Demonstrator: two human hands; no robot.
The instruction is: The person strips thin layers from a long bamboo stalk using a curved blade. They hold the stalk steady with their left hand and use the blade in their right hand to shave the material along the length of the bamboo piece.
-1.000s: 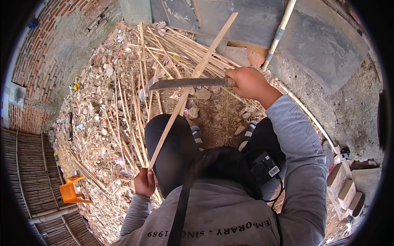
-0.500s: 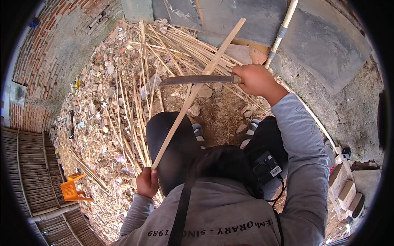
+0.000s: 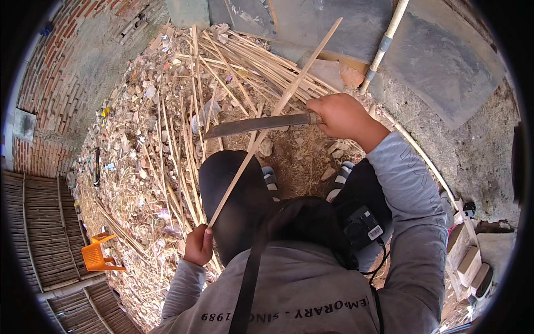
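My left hand (image 3: 198,245) is closed around the near end of a long, pale bamboo strip (image 3: 238,177). The strip slants up and away to the right, passing over my left knee, and its far end stands out past the blade. In my right hand (image 3: 344,118) is the handle of a machete (image 3: 253,124). Its long, dark blade points left and crosses the strip about midway, apparently against it. The fingers of the right hand are wrapped round the handle.
More split strips (image 3: 258,58) lie heaped ahead, and others are scattered on the littered ground (image 3: 130,139) at the left. A pole (image 3: 384,47) leans near grey panels (image 3: 334,25) at the back. An orange chair (image 3: 97,256) stands far left; wooden blocks (image 3: 470,261) lie at the right.
My right hand and the machete have moved slightly nearer and to the left along the strip. The strip's far end has shifted a little up and right; my left hand has barely moved.
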